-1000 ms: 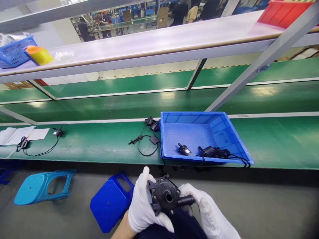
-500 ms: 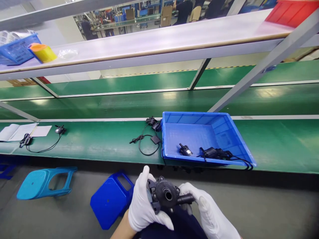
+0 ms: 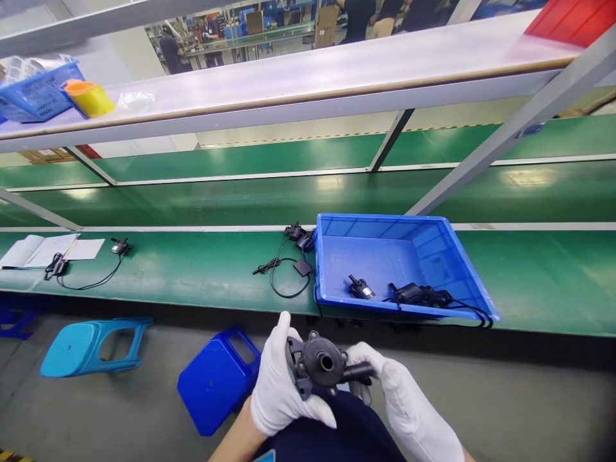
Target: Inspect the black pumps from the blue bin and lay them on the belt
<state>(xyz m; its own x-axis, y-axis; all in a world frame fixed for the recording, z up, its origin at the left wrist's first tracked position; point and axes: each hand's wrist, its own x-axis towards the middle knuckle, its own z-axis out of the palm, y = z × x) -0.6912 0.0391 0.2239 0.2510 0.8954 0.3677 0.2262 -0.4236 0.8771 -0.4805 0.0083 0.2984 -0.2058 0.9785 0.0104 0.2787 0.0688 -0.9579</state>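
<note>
A black plastic pump (image 3: 321, 363), with a round housing, a central opening and a side spout, is held up in front of my body. My left hand (image 3: 279, 382), in a white glove, grips its left side, thumb beneath and fingers along the far edge. Also white-gloved, my right hand (image 3: 402, 394) closes its fingertips around the spout on the right. Its lower fingers are partly hidden behind the spout. Beyond my hands, a blue bin (image 3: 370, 256) on the green bench holds a small black pump (image 3: 360, 287) and another one with a cable (image 3: 418, 295).
Black corded devices (image 3: 301, 239) lie against the bin's left side. Further left are another corded device (image 3: 121, 246) and open papers (image 3: 43, 249). A blue stool (image 3: 212, 385) and a turquoise stool (image 3: 72, 350) stand on the floor. A white shelf (image 3: 289, 77) runs above the bench.
The view has shifted slightly, so the bench and stools appear a little further right. Both hands keep their hold on the pump, with only slight movement.
</note>
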